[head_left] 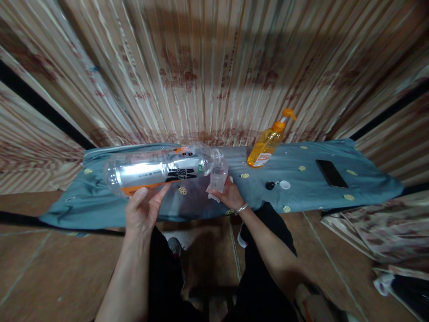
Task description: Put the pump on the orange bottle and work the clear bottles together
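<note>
My left hand [144, 205] is closed on the underside of a large clear plastic bottle [157, 167] with a silver and orange label. The bottle lies almost level in the air, its neck pointing right. My right hand [228, 194] grips a small clear bottle [219, 176], with a white tissue [213, 195] around its lower part. The two bottles' mouths meet or nearly meet; I cannot tell whether liquid passes between them. On the cloth to the right lie a black cap [270, 185] and a small white round lid [284, 184].
A teal patterned cloth [318, 197] covers the narrow table. An orange pump bottle [266, 145] stands at the back, right of my hands. A black phone [331, 173] lies farther right. A striped curtain [208, 67] hangs behind the table.
</note>
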### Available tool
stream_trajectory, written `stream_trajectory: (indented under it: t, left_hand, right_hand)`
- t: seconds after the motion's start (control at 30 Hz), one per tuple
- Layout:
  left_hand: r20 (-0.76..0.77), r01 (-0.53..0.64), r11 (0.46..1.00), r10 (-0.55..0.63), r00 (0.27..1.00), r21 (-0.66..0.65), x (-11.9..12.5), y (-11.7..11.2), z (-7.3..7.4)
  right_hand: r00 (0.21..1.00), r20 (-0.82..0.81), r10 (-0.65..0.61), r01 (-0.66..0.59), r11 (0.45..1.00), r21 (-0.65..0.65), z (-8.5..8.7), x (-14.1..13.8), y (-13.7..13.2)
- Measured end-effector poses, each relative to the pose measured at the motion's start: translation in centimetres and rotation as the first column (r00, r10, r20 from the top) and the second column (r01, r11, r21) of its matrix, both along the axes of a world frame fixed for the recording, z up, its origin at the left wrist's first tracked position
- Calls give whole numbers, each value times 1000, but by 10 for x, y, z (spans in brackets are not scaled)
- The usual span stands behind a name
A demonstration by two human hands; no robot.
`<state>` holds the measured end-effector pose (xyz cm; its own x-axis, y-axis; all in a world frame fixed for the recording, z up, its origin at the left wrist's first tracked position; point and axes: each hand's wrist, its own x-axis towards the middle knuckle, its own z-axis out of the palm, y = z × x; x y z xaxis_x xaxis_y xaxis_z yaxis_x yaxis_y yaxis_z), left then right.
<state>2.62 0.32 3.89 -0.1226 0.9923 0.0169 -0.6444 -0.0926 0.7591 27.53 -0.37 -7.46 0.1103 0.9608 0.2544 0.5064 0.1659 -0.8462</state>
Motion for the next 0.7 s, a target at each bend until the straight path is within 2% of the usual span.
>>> stream_trajectory:
  t: [0.7]
  left_hand:
    - [-30,-9,999,8,1000,-32,-2,-1,1]
  right_hand:
    - [1000,4,-11,11,999,-32,3,-1,-1]
